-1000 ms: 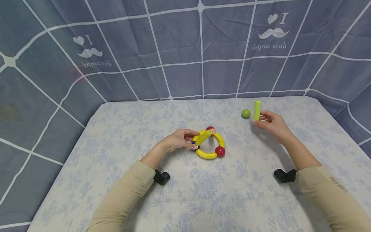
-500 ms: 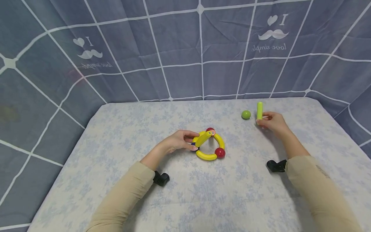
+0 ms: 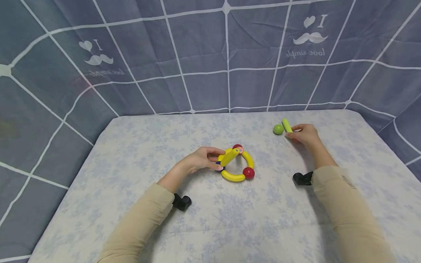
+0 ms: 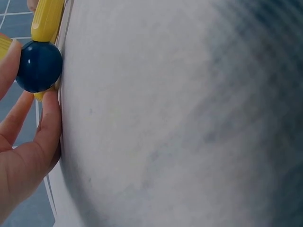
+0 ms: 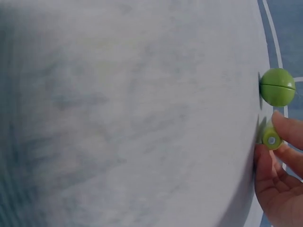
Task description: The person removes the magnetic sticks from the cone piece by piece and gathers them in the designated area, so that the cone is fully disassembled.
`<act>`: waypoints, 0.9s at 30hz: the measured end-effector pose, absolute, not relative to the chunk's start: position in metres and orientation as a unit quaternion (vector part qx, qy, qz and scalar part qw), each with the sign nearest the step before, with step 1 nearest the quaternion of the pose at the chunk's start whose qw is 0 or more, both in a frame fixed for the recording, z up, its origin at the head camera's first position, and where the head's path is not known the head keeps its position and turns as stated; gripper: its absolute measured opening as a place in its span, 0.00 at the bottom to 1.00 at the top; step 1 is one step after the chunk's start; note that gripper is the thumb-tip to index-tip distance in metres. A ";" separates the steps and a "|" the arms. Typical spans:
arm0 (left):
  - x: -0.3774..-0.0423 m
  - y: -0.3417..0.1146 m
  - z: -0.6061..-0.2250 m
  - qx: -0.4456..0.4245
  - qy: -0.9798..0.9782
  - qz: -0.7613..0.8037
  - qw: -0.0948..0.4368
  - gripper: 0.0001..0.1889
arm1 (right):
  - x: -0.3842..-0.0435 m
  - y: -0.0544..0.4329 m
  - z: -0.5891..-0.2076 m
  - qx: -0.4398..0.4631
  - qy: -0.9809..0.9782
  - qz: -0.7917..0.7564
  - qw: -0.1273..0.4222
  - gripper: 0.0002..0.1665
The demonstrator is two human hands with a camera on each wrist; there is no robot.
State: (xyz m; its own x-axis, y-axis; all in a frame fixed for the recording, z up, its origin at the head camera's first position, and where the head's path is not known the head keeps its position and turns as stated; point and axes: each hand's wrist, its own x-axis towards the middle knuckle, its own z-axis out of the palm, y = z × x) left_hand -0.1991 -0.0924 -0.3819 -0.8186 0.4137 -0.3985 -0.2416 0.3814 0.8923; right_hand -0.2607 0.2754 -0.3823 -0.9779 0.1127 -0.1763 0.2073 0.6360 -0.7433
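Near the table's middle lies a ring of curved yellow rods [image 3: 233,177] joined by balls, including a red ball [image 3: 249,173] at the front right. My left hand [image 3: 198,160] holds the ring's left side, thumb and fingers about the dark blue ball [image 4: 39,66]. From that ball a straight yellow rod [image 3: 229,157] slants up over the ring. At the back right, my right hand [image 3: 305,135] pinches a light green rod [image 3: 287,126] by its near end, low over the table. A green ball [image 3: 278,129] with a seam rests just left of this rod.
A pale blue-patterned cloth covers the table [image 3: 210,219], whose far edge meets a grey-blue curtain [image 3: 204,54] with white lines. Black wrist devices [image 3: 182,202] stick out at both sleeve cuffs.
My right hand has moved left and turned the green rod from upright to leaning low, bringing it beside the green ball. My left hand and the ring stay in place.
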 end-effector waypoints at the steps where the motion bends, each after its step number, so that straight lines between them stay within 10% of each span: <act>1: -0.198 -0.093 -0.382 0.054 0.778 0.552 0.295 0.29 | -0.261 0.275 -0.383 0.089 0.904 -0.414 0.057 0.31; 27: -0.200 -0.093 -0.381 0.049 0.774 0.558 0.293 0.28 | -0.251 0.280 -0.379 0.078 0.907 -0.408 0.065 0.34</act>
State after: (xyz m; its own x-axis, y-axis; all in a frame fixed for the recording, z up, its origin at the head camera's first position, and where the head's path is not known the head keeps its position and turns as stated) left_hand -0.1996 -0.0926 -0.3808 -0.8230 0.4036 -0.3998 -0.2519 0.3715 0.8936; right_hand -0.2515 0.2796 -0.3789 -0.9794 0.0875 -0.1819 0.1942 0.6543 -0.7309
